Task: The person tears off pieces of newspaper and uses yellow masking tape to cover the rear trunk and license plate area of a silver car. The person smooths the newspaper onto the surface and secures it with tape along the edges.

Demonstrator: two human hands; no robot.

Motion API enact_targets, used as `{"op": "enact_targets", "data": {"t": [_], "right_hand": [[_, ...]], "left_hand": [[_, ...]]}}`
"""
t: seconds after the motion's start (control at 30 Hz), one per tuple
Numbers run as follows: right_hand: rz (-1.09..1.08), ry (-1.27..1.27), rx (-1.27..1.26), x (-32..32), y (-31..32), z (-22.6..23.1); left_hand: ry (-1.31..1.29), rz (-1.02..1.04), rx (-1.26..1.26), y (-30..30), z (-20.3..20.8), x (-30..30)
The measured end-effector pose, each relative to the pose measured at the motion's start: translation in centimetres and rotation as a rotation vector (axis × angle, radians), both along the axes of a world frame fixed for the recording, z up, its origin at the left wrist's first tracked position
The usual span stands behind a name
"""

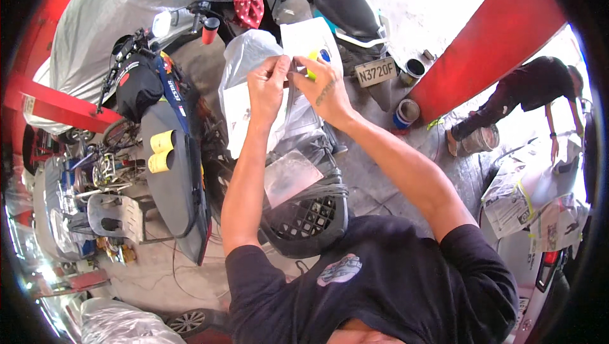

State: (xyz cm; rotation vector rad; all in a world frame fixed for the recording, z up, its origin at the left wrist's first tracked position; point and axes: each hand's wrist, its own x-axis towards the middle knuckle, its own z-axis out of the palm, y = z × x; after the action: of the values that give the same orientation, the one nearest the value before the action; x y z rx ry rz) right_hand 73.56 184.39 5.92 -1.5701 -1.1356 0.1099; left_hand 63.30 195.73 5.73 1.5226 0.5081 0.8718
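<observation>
Both of my hands are raised close together at the upper middle. The fingers of my left hand (pixel 269 84) are pinched. My right hand (pixel 327 95) is beside it, its thumb and fingertips bent toward the left fingertips. Whatever lies between the fingertips is too small to make out. Just behind the right fingers is a white container or packet (pixel 309 36) with yellow and blue on it. A crumpled clear plastic bag (pixel 244 49) sits behind my left hand. Below my hands lie white sheets (pixel 239 125) and a flat pale panel (pixel 292 178) above a black crate (pixel 307 218).
To the left stands a motorcycle with two yellow pieces (pixel 161 152) on its seat (pixel 166 176). Another motorcycle seat (pixel 346 4) is beyond my hands. A red post (pixel 488 33) and paint cans (pixel 406 113) stand right. A person (pixel 533 90) bends over newspaper-covered bodywork (pixel 514 198).
</observation>
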Motion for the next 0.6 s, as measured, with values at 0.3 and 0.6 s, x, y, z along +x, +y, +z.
{"op": "enact_targets", "data": {"t": [0.3,0.6], "right_hand": [[0.004,0.103,0.005,0.0,-0.3,-0.5],[0.072,0.358,-0.050,1.2,-0.6,-1.4]], "left_hand": [[0.002,0.015,0.018,-0.8,-0.6,-1.1],[0.062,-0.017,0.060,-1.4,-0.9,-1.2]]}}
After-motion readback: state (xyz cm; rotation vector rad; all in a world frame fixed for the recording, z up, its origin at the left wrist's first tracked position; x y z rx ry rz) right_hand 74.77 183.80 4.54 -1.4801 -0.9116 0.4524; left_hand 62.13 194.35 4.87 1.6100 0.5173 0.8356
